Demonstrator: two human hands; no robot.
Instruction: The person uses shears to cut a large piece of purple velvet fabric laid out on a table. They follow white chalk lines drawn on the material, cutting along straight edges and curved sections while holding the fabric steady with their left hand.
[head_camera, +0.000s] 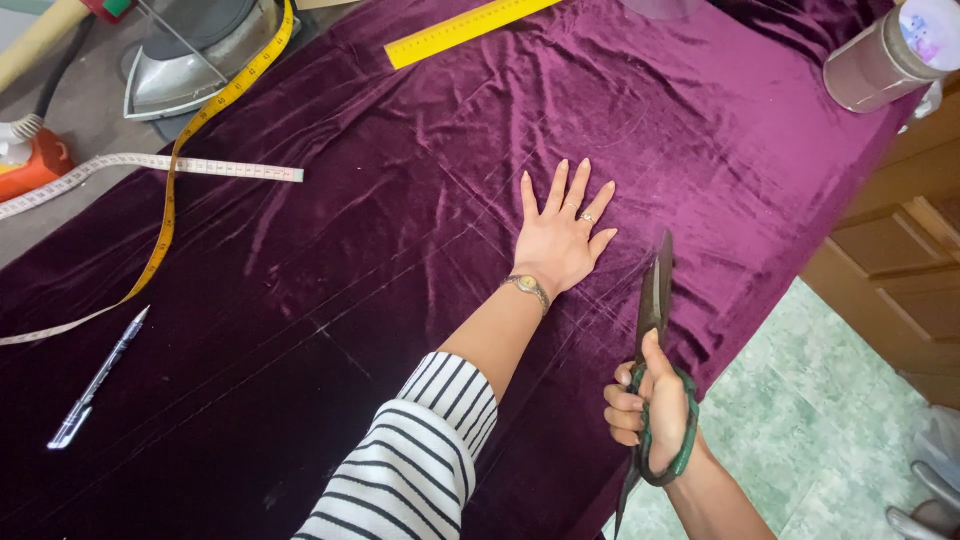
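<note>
The left hand (560, 240) lies flat, holding nothing, on velvet (400, 200); the right hand's (650, 410) grip wraps scissors (652, 300), whose tips could nick those near fingers.

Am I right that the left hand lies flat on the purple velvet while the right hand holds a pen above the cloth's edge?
Not quite. The head view shows the right hand gripping large scissors with green handles, not a pen; the pen lies untouched on the cloth at the far left. The rest holds: the left hand lies flat, fingers spread, on the purple velvet.
</note>
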